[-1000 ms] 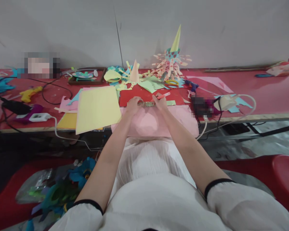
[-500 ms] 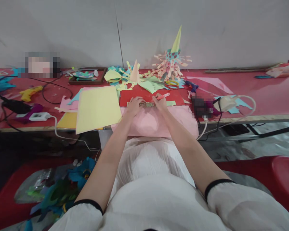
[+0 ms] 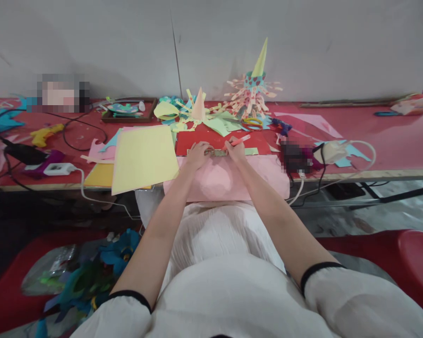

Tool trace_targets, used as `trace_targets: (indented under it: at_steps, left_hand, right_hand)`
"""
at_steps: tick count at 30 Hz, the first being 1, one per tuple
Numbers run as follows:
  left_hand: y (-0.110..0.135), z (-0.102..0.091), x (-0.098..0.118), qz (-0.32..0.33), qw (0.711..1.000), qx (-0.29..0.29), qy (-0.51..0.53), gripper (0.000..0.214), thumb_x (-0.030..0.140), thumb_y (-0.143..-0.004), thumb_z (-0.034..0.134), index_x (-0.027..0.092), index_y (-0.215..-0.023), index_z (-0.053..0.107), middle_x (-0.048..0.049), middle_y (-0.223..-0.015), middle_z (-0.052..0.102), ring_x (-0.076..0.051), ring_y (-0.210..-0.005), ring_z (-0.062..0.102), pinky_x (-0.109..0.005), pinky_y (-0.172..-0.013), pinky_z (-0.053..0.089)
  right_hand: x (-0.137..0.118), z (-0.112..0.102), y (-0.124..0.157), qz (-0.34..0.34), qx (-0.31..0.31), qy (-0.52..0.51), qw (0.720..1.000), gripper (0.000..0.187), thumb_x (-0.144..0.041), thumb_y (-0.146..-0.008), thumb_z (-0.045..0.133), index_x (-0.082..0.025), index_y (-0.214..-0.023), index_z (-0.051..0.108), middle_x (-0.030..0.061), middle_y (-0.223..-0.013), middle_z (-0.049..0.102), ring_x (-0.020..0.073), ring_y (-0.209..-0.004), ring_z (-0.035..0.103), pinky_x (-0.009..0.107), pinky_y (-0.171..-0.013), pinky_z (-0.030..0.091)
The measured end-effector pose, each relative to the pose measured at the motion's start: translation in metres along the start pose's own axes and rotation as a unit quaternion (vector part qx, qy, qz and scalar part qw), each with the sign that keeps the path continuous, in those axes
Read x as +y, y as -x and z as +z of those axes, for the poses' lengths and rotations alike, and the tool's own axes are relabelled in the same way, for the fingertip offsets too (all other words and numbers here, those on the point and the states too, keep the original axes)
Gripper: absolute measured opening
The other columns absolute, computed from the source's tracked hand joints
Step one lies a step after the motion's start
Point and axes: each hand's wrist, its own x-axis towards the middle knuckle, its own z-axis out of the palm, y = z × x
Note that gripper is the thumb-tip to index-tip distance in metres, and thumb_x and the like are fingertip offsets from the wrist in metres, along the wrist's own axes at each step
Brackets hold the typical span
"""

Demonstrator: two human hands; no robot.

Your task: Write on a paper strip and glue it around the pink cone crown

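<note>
Left hand (image 3: 196,155) is down flat on the ruler (image 3: 215,152), fingers together and pressing on its left end, not curled round it. The right hand (image 3: 235,150) sits at the ruler's other side, pinching a red pen (image 3: 240,140) between thumb and fingers, the pen's free end slanting up and away towards the far right; the tip is hidden behind the hand, so I cannot tell whether it touches anything. The ruler lies crosswise, parallel to the near edge of the worktop (image 3: 391,136), right where the pink sheet (image 3: 232,180) meets the red sheet (image 3: 215,139). That pink sheet reaches the near edge in front of the person. Just left of the hands a big yellow sheet (image 3: 143,157) lies tilted, its near corner poking past the near edge. Behind the red sheet there is a heap of paper scraps with a small cone (image 3: 198,106) standing in it, and further back, near the far edge, a tall cone decoration (image 3: 255,87) with paper strips fanning out. Out towards the left end of the worktop lie a yellow glue gun (image 3: 42,135) and a white plug block (image 3: 58,169) with its cable trailing off the near edge.
</note>
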Motion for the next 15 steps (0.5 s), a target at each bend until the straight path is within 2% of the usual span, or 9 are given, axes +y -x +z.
trace_targets:
  at_steps: [15]
  left_hand:
    - [0.0008,-0.0016,0.0011,0.008,1.000,-0.004,0.004,0.022,0.023,-0.083,0.050,0.022,-0.099,0.064,-0.0052,-0.118,0.056,-0.019,-0.110,0.051,-0.033,-0.097,0.036]
  right_hand:
    - [0.0055,0.0005,-0.0017,-0.011,0.013,0.019,1.000,0.022,-0.024,-0.073,0.048,-0.024,-0.057,0.032,-0.0081,-0.041,0.041,0.0104,-0.044,0.049,0.021,-0.050,0.038]
